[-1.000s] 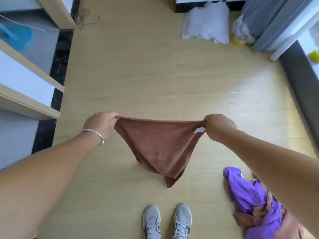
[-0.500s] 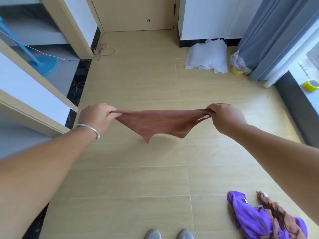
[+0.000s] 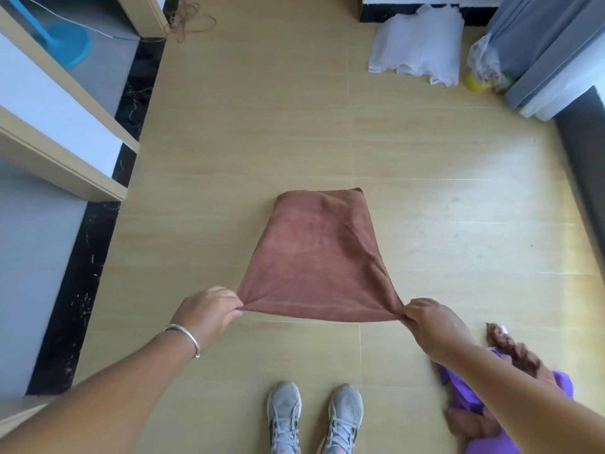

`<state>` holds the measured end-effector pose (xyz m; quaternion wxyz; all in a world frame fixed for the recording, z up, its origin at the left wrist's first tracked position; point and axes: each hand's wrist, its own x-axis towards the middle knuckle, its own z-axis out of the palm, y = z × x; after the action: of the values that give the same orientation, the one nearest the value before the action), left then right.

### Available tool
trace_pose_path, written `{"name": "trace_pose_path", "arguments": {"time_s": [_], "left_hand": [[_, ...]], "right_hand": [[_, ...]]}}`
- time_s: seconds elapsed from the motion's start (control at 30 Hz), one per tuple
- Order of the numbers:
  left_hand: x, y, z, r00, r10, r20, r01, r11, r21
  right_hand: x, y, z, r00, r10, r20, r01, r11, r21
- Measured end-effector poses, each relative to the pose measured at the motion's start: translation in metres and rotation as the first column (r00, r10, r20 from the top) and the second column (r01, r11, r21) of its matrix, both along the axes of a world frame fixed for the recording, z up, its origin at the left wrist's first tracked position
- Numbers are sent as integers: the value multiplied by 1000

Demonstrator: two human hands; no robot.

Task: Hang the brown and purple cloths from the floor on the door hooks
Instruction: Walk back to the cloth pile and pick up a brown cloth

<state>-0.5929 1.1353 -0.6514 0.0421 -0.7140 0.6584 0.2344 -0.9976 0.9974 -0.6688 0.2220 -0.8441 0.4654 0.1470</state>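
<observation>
Brown cloth [image 3: 314, 257] is spread out flat, stretched away from the person above the tan floor [image 3: 262, 126]. Left hand [image 3: 206, 314] pinches its near left corner, grip clamped on the fabric; a silver bangle [image 3: 185, 337] sits on that wrist. Right hand [image 3: 432, 322] pinches the near right corner, grip likewise clamped. A heap of purple cloth [image 3: 465, 394] and more brown fabric lies on the floor under the right forearm. Grey shoes [image 3: 314, 417] stand below the cloth.
</observation>
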Motion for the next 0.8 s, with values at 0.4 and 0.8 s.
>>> {"name": "trace_pose_path", "arguments": {"time_s": [0.4,0.8], "left_hand": [[-32,84,-168,993,115,-27,-100,941,323],[24,-87,-284,855,494,-158,-499,867,15]], "right_hand": [[-14,90,-147,976,-130,-172,162,970,183],[74,-78,-257,764,-642,65,630,764,138]]}}
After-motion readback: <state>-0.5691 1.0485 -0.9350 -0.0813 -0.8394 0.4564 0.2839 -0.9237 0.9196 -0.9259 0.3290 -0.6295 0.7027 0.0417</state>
